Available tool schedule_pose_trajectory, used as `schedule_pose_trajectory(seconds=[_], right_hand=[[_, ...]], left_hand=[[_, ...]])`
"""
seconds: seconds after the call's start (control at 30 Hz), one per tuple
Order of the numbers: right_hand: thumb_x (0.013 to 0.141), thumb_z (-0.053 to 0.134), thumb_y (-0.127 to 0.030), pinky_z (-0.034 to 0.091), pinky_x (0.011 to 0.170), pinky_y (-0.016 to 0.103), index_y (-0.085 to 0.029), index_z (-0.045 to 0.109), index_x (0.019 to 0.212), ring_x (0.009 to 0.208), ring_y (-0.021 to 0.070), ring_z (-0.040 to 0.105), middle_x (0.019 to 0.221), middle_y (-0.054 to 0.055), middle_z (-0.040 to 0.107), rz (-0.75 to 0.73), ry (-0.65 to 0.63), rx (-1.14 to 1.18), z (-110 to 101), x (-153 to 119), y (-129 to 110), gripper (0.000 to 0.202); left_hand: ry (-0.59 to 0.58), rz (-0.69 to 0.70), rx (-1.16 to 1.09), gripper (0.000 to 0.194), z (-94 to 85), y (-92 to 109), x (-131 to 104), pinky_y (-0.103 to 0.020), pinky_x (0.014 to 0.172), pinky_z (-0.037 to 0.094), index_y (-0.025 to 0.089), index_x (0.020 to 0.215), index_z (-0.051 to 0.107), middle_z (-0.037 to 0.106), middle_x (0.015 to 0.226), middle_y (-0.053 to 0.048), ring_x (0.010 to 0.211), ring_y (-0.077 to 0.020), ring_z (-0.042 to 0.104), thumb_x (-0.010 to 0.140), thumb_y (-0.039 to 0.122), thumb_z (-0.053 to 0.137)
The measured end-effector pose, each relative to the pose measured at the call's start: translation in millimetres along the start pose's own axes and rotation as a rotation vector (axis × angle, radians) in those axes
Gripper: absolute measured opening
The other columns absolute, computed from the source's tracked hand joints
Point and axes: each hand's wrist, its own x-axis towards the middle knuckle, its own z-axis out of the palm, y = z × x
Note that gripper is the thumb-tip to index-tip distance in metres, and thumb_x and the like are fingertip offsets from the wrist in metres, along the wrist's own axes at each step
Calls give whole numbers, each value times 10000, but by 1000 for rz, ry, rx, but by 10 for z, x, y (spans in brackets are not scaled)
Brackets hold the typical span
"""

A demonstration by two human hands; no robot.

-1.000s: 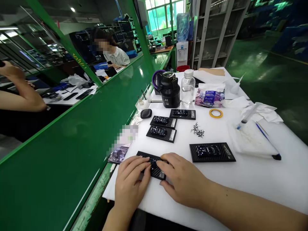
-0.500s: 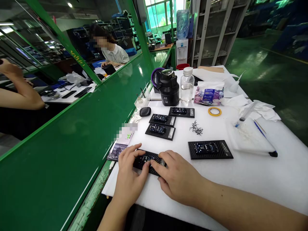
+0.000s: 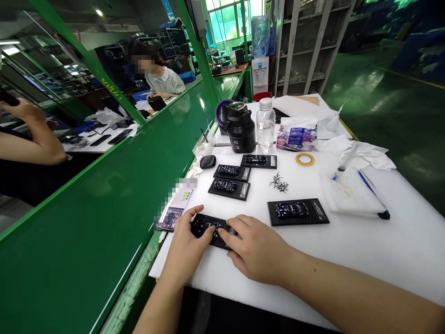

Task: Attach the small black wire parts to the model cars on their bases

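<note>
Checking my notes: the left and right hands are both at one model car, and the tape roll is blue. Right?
The colour is wrong: the head view shows the tape roll is yellow. The left hand and right hand are both at one model car.

Glossy green floor [image 3: 368, 102]; grey shelved cabinet [image 3: 302, 65]; bright window [image 3: 225, 23] far back.
</note>
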Motion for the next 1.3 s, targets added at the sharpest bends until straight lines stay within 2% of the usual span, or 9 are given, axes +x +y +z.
schedule_pose_trajectory(seconds=[0.1, 0.2, 0.43, 0.67, 0.77, 0.87, 0.97, 1.17, 1.3], right_hand=[[911, 596, -206, 466, 966, 445, -60, 559, 1347, 1110, 309, 485, 1219, 184, 557, 8, 15, 8, 6, -12, -4, 461], [900, 587, -185, 476, 937, 443, -76, 543, 1367, 1079, 302, 490, 1192, 172, 566, 17, 12, 20, 1, -11, -17, 482], [876, 560, -157, 474, 863, 414, -108, 536, 1379, 996, 284, 488, 1133, 138, 571, 34, -11, -12, -15, 26, -49, 506], [873, 544, -178, 459, 837, 411, -126, 558, 1342, 973, 286, 484, 1116, 123, 563, 46, -43, -52, -29, 44, -72, 472], [874, 540, -169, 457, 832, 409, -120, 557, 1332, 977, 285, 484, 1118, 124, 566, 45, -39, -63, -25, 35, -75, 461], [889, 531, -169, 454, 840, 417, -106, 535, 1354, 992, 290, 480, 1142, 134, 566, 19, -24, -82, -13, 19, -68, 469], [907, 524, -187, 453, 840, 425, -96, 519, 1374, 999, 298, 479, 1151, 141, 566, -7, -16, -99, -3, 8, -48, 476], [904, 556, -206, 457, 865, 437, -98, 515, 1383, 1028, 311, 486, 1165, 145, 566, -2, -7, -103, 49, -3, -37, 493], [916, 580, -220, 464, 863, 436, -94, 529, 1365, 1046, 315, 500, 1179, 156, 576, -29, 1, -107, 4, -2, -54, 469]], left_hand=[[-38, -39, -20, 576, -28, 20, 34, -518, 970, 473, 199, 1298, 546, 611, 1179, -123, 1125, -323, 589, 779, 408, 680], [-79, -48, -18, 581, -57, 40, 69, -498, 945, 491, 196, 1280, 549, 624, 1152, -114, 1076, -308, 615, 760, 410, 695], [-73, 45, 48, 581, -86, 34, 80, -522, 1090, 369, 214, 1298, 512, 554, 1327, -112, 1282, -315, 491, 775, 411, 672], [-66, 59, -134, 476, -101, -21, 60, -483, 1096, 395, 225, 1303, 510, 529, 1402, -106, 1331, -292, 468, 863, 393, 581], [-155, 123, -44, 489, -186, -6, 55, -476, 1076, 435, 231, 1339, 495, 524, 1418, -99, 1314, -292, 495, 871, 357, 557], [-256, 283, 160, 561, -321, 30, 54, -481, 1111, 417, 258, 1416, 440, 491, 1466, -80, 1366, -294, 450, 868, 299, 551], [-284, 413, 308, 592, -432, 65, 76, -492, 1142, 386, 268, 1449, 406, 489, 1473, -73, 1373, -291, 443, 873, 279, 544], [-264, 471, 352, 487, -506, 145, 145, -479, 1113, 425, 254, 1388, 464, 555, 1394, -65, 1298, -273, 516, 905, 298, 510], [-372, 545, 462, 565, -504, 179, 185, -477, 1147, 389, 258, 1441, 415, 512, 1445, -72, 1362, -277, 450, 887, 262, 529]])
